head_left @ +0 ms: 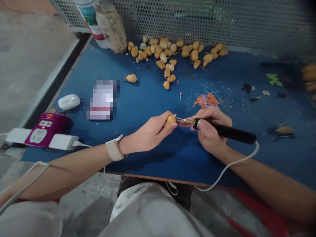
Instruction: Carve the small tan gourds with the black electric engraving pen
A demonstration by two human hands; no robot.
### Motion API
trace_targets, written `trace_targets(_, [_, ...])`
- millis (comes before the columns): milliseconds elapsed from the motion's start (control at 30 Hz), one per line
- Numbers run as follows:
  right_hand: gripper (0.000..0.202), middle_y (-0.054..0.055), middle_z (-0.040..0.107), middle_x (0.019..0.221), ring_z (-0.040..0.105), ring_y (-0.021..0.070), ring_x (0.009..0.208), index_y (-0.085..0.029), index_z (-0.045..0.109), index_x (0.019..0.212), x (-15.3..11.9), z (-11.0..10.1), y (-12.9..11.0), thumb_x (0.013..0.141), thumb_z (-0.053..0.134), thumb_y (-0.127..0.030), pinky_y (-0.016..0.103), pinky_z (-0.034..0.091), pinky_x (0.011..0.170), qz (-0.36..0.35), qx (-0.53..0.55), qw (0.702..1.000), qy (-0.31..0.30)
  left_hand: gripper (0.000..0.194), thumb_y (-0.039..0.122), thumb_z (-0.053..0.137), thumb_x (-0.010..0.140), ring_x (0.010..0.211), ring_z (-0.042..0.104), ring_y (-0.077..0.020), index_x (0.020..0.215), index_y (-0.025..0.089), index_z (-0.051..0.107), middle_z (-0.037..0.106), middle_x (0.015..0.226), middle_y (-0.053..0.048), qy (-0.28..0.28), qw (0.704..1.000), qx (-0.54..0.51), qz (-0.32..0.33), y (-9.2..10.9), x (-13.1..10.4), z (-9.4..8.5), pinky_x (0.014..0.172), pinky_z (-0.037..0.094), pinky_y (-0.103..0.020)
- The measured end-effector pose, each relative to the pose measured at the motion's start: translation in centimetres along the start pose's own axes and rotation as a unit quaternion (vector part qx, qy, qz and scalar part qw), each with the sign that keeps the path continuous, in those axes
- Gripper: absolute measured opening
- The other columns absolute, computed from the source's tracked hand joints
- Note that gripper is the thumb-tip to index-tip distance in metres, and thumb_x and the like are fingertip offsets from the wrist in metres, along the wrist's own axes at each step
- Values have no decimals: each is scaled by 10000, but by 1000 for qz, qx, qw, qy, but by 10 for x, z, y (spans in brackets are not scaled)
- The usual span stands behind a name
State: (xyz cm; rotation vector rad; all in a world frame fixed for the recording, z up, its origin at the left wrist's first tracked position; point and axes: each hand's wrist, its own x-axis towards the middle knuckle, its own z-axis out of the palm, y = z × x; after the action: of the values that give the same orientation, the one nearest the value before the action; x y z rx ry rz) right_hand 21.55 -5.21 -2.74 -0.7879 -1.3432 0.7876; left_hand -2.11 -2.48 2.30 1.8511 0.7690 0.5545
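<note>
Light clothing (155, 210) of the wearer is seen nearest the camera, at the bottom edge, below a blue table (148, 102). Above it, a small tan gourd (170, 120) is held in the left hand (153, 130). It is pinched between thumb and index finger: the index is laid along the far side, the thumb along the near side, and the pointed end is left exposed at the fingertips, turned toward the right hand (212, 138). A pale band (115, 149) is worn on the left wrist.

A black pen-shaped tool (232, 132) is gripped in the right hand, thumb pressed on the barrel, other fingers partly hidden behind it. Its thin bit (180, 118) is pointed at the gourd's tip; whether contact is made cannot be told. One right finger is stretched under the bit, close to the left thumb; touching or not, cannot be told. A white cable (223, 172) is run from the tool's rear end, past the right forearm.

Orange and purple shavings (207, 100) are heaped just beyond the right hand. More gourds (163, 47) are clustered at the far edge by a perforated panel (172, 19), and a single gourd (131, 78) is set apart nearer. At left, a pixelated rectangular item (102, 98), a white rounded case (69, 102) and a purple socket block (51, 131) are seen.
</note>
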Motion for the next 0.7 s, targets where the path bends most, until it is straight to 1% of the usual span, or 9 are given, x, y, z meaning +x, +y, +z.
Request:
trace_targets(100, [129,14,830,829,667,203,557,-343,804,995,0,0,0,1035,873,-443,394,622,504,1,6,1000,-1,340,492,488,1213,706,437,-133,979,248,459,506,819,46,-2,1000,-5,-3,0,0,0,681,401,-292])
trace_targets(233, [144,11,805,809,689,204,576,-340,793,1003,0,0,-1,1057,856,-458,379,629,506,5,4,1000,-7,356,515,485,1218,703,431,-132,984,246,463,507,819,46,-1,1000,-11,1,-2,0,0,671,390,-294])
trace_targets(367, [131,10,796,808,729,211,580,-337,805,1009,-1,0,-1,1048,863,-447,379,648,492,5,7,1000,-5,365,526,499,1218,702,428,-130,990,242,479,506,823,47,3,1000,-23,-2,-3,0,1,669,388,-301])
trace_targets(433, [127,12,798,824,760,222,597,-346,817,1039,-1,1,-1,1058,851,-467,391,681,504,16,13,1000,-4,436,602,515,1216,704,451,-134,973,241,490,525,815,40,9,999,-47,-14,-3,1,1,672,402,-309])
trace_targets(567, [157,-3,767,808,813,236,618,-361,800,1070,1,3,-3,1076,836,-514,406,723,533,26,34,999,7,615,801,520,1176,758,568,-156,941,233,540,611,824,-3,10,994,-111,-16,-5,4,0,725,473,-332])
trace_targets(700, [162,-6,764,806,855,257,661,-355,783,1065,4,6,-5,1069,860,-497,417,742,559,30,44,999,-2,645,833,545,1157,765,582,-150,945,223,565,609,821,1,20,990,-139,-4,-6,6,0,761,489,-340])
